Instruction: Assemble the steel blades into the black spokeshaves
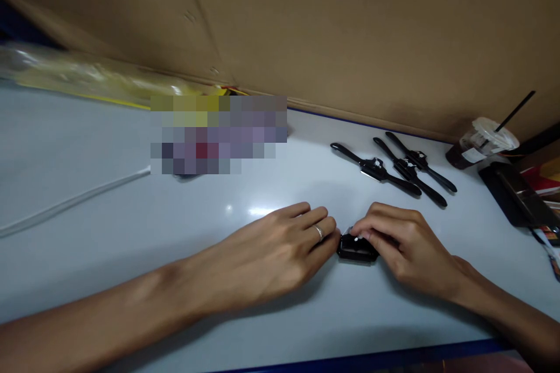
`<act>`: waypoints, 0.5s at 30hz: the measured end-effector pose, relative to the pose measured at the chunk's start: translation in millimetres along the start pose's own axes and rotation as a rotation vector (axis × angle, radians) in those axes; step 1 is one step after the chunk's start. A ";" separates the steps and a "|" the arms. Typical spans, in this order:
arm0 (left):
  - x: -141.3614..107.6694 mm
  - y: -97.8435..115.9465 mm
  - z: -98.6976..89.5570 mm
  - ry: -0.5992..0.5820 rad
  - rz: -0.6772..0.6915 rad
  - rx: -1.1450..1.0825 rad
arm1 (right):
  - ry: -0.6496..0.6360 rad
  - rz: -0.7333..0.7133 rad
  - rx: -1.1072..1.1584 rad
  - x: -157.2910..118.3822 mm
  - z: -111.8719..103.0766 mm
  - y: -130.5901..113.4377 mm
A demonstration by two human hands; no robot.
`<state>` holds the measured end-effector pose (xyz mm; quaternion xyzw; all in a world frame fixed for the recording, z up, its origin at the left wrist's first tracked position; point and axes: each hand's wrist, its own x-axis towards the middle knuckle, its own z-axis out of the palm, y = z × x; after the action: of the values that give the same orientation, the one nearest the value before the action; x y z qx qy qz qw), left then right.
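We see the left hand [286, 245] palm-down at the black tool [357, 250] (whether gripping, we cannot tell), the right hand [405, 245] pinching it with thumb and forefinger.

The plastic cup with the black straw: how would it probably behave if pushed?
The plastic cup could tip if pushed high, since it stands upright. Its dark drink may slosh. The black straw, sticking out above the lid, would probably swing if knocked.
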<state>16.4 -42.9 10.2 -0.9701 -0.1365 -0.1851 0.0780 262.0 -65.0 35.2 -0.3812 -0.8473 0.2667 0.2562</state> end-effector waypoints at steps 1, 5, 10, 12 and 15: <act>0.2 -0.1 -0.1 0.000 0.000 -0.001 | -0.002 -0.008 -0.012 0.0 0.5 0.0; 1.3 -0.1 -1.5 -0.005 0.007 -0.008 | -0.024 0.006 -0.033 0.2 2.1 0.4; 1.1 1.1 -1.1 0.018 -0.006 -0.015 | -0.043 0.083 -0.084 -0.6 5.5 -1.7; 1.1 1.3 -0.4 0.029 -0.006 -0.014 | -0.033 0.115 -0.123 -0.3 8.8 -4.3; 1.2 1.1 0.0 0.034 -0.006 -0.015 | -0.024 0.156 -0.134 1.1 13.7 -8.4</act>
<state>17.8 -43.7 10.5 -0.9669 -0.1369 -0.2026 0.0725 248.4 -72.4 31.0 -0.4594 -0.8338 0.2330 0.1985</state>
